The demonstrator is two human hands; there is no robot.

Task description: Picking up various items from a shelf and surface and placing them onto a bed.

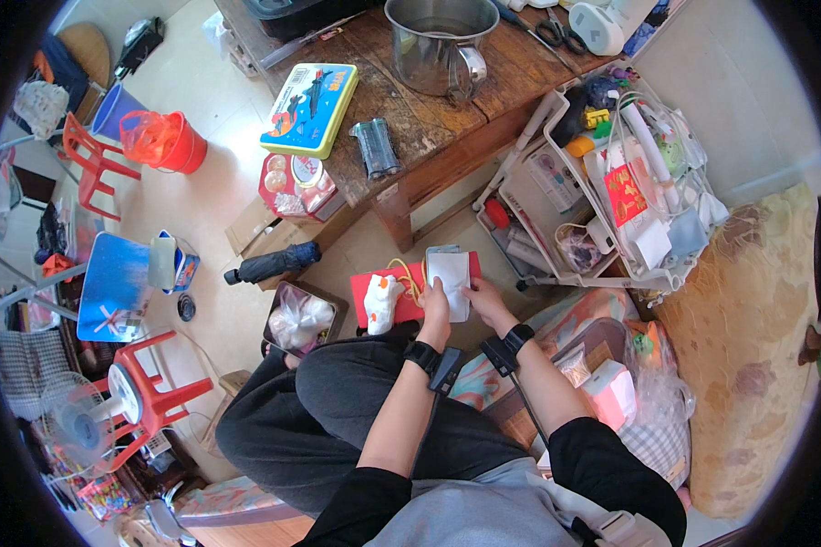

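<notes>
My left hand point(436, 309) grips the lower left edge of a white flat item point(448, 284), which looks like folded paper or a small card. My right hand point(487, 301) touches its right edge, beside a red sheet or bag point(360, 290) that lies behind it. Something grey and flat shows just above the white item. A white plush-like pouch with orange spots point(383, 301) rests on the red piece, left of my left hand, and a yellow cord point(402, 267) loops between them. Both wrists wear black straps with small devices.
Ahead stands a worn wooden table point(438, 130) with a steel mug point(441, 55), a yellow-and-blue box point(311, 109) and wrapped batteries point(375, 147). A loaded white cart point(554, 157) is at right. A folded umbrella point(274, 262) and a tin with a plastic bag point(339, 308) are at left.
</notes>
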